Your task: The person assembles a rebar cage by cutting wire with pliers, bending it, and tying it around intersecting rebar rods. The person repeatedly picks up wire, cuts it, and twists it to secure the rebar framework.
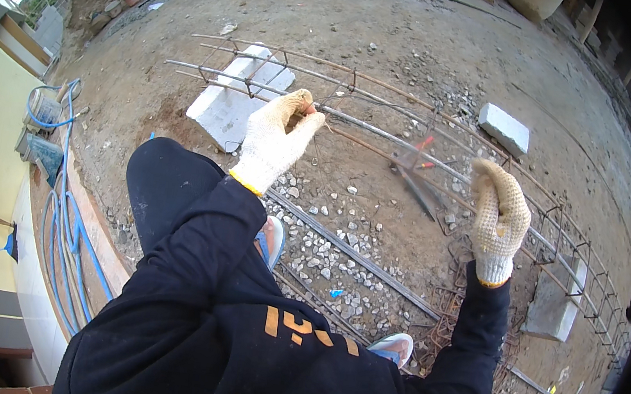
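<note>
A long cage of steel reinforcing bars (386, 136) with wire-tied stirrups runs across in front of me, raised on pale blocks. My left hand (277, 139), in a cream knitted glove, is closed with thumb and forefinger pinched at the near bars; a thin wire (326, 126) shows at the fingertips. To the right, my right hand (498, 218), gloved alike, has its fingers bent and pressed together beside the bars. Whatever it may hold is hidden. Between the hands, a red-handled tool (424, 163) shows blurred at the bars, its kind unclear.
A white block (239, 101) supports the cage at left, another block (557, 298) at right. A loose block (504, 129) lies beyond. Gravel (325, 245), long rods (355, 255) and tangled wire (439, 311) lie by my feet. Blue hoses (64, 221) run along the left wall.
</note>
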Demonstrator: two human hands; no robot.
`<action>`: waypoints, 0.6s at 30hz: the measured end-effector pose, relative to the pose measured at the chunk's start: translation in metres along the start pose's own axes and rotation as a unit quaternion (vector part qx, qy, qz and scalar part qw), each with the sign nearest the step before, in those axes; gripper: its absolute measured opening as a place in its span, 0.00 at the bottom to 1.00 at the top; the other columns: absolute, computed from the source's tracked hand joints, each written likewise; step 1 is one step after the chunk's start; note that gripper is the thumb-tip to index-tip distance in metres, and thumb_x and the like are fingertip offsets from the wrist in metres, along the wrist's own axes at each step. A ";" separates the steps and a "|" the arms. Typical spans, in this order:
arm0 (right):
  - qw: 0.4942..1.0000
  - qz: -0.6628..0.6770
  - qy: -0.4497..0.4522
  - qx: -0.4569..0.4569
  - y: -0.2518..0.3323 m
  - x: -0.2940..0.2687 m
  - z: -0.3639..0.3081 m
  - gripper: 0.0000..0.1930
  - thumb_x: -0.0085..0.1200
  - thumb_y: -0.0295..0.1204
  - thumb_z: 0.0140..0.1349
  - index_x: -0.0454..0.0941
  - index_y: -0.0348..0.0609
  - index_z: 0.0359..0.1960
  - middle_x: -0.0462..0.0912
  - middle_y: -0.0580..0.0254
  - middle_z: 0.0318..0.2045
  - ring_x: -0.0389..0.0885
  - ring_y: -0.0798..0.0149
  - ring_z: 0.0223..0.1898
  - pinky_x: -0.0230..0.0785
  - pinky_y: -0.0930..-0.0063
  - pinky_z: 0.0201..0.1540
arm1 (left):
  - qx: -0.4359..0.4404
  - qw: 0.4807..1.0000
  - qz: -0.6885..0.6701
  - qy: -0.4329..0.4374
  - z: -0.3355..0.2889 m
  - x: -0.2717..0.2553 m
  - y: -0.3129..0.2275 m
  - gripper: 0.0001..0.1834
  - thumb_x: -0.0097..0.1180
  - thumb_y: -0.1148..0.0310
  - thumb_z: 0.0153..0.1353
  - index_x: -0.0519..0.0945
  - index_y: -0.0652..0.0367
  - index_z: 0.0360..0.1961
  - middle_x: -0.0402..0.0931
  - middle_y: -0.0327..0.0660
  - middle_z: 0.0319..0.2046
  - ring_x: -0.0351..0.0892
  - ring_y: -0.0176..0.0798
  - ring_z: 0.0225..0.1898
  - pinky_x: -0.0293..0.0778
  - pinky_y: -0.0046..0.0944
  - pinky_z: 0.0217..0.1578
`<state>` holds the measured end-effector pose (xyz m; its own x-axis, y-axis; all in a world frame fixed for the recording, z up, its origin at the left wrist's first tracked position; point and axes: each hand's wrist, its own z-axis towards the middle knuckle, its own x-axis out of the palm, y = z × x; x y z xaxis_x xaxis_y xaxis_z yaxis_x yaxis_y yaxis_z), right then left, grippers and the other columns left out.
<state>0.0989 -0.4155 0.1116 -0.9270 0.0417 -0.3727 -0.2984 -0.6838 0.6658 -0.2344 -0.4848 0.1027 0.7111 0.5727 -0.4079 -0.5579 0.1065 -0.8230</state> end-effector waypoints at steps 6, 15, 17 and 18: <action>1.000 0.011 -0.006 0.000 -0.004 0.000 0.001 0.11 0.55 0.18 0.66 0.83 0.36 0.48 0.87 0.58 0.38 0.81 0.71 0.33 0.74 0.76 0.39 | -0.017 0.998 -0.061 0.014 -0.001 0.002 -0.002 0.19 0.68 0.69 0.59 0.81 0.66 0.50 0.83 0.37 0.36 0.80 0.26 0.34 0.77 0.30 0.38; 1.000 -0.009 0.006 -0.013 0.001 -0.001 -0.001 0.11 0.56 0.17 0.64 0.83 0.37 0.48 0.87 0.58 0.36 0.83 0.69 0.34 0.75 0.75 0.40 | -0.087 0.992 -0.079 0.044 -0.003 0.001 -0.005 0.19 0.64 0.73 0.61 0.79 0.68 0.53 0.84 0.40 0.38 0.82 0.28 0.33 0.78 0.30 0.36; 1.000 -0.012 0.005 -0.015 0.002 -0.002 -0.001 0.12 0.56 0.17 0.64 0.83 0.37 0.47 0.87 0.58 0.36 0.83 0.68 0.34 0.75 0.74 0.40 | -0.075 0.991 -0.098 0.047 -0.004 0.002 -0.006 0.19 0.64 0.73 0.61 0.79 0.68 0.53 0.84 0.41 0.38 0.82 0.28 0.35 0.78 0.30 0.37; 1.000 -0.023 0.007 -0.014 0.002 -0.003 -0.001 0.12 0.56 0.17 0.64 0.83 0.38 0.47 0.87 0.58 0.36 0.83 0.68 0.34 0.75 0.74 0.40 | -0.074 0.991 -0.103 0.040 -0.005 0.002 -0.006 0.19 0.64 0.73 0.62 0.79 0.68 0.53 0.85 0.41 0.39 0.82 0.29 0.35 0.78 0.31 0.38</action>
<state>0.1013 -0.4176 0.1131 -0.9092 0.0646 -0.4114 -0.3345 -0.7016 0.6291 -0.2272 -0.4881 0.1051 0.8387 0.4835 -0.2508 -0.3330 0.0908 -0.9385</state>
